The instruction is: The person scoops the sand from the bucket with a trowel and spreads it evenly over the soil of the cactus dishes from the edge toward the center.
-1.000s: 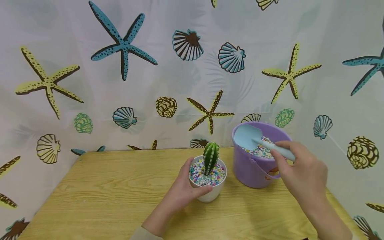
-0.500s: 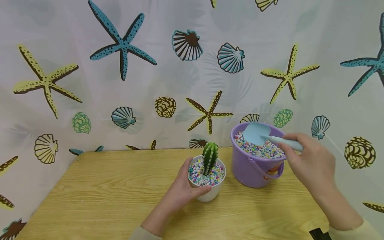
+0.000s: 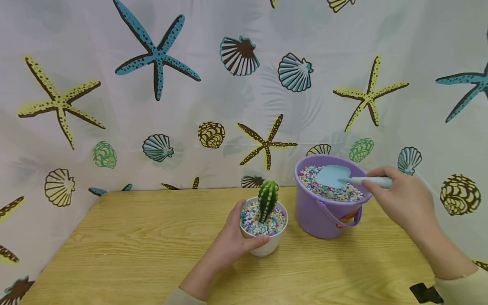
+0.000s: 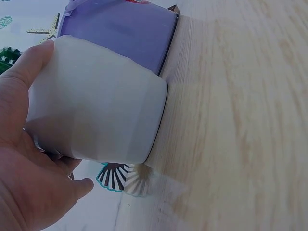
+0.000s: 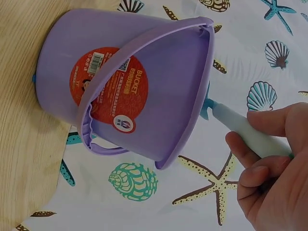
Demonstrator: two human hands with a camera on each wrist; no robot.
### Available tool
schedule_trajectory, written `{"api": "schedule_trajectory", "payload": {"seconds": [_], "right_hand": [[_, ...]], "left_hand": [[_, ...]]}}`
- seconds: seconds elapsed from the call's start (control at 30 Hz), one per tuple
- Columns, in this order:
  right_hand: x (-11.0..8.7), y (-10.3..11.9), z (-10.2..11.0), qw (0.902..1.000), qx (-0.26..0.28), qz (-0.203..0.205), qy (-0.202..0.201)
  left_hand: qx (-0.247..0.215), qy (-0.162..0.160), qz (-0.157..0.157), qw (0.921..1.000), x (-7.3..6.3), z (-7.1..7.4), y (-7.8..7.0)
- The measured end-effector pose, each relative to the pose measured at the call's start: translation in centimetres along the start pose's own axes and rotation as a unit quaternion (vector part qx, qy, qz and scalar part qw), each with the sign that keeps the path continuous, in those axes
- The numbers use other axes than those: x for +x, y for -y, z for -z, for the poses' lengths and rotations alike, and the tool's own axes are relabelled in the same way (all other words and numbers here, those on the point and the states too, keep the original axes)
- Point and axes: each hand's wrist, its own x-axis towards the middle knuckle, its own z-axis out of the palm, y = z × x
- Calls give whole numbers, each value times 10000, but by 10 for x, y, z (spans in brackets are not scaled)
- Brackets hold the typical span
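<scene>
A small white pot [image 3: 265,246] stands on the wooden table, filled with colourful pebbles [image 3: 253,221] around a green cactus [image 3: 268,201]. My left hand [image 3: 234,241] grips its rim and side from the left; in the left wrist view the thumb lies along the pot's wall [image 4: 98,96]. To the right stands a purple bucket [image 3: 318,218] full of similar pebbles [image 3: 310,177]. My right hand [image 3: 406,199] holds a light blue toy shovel [image 3: 333,176] by its handle, the blade over the pebbles within the bucket's rim. The right wrist view shows fingers curled round the handle [image 5: 245,127].
The wooden table [image 3: 145,245] reaches back to a white curtain [image 3: 183,101] printed with starfish and shells. The bucket's handle [image 3: 335,218] hangs down its front. A red label [image 5: 118,89] sticks to its side.
My right hand has moved right, and the shovel blade has shifted from the bucket's left rim toward the middle, its handle now more level. The left hand and pot stay put.
</scene>
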Motion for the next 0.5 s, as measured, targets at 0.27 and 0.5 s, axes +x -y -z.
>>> {"api": "schedule_trajectory", "payload": {"seconds": [0.27,0.5], "right_hand": [[10,-6,6,9977,23,-212,643],[17,-10,9,9946,54,-222,1015]], "left_hand": [[-73,14,-73,9999,1,-1,1],[-46,14,-100,9999,1,-1,0]]}}
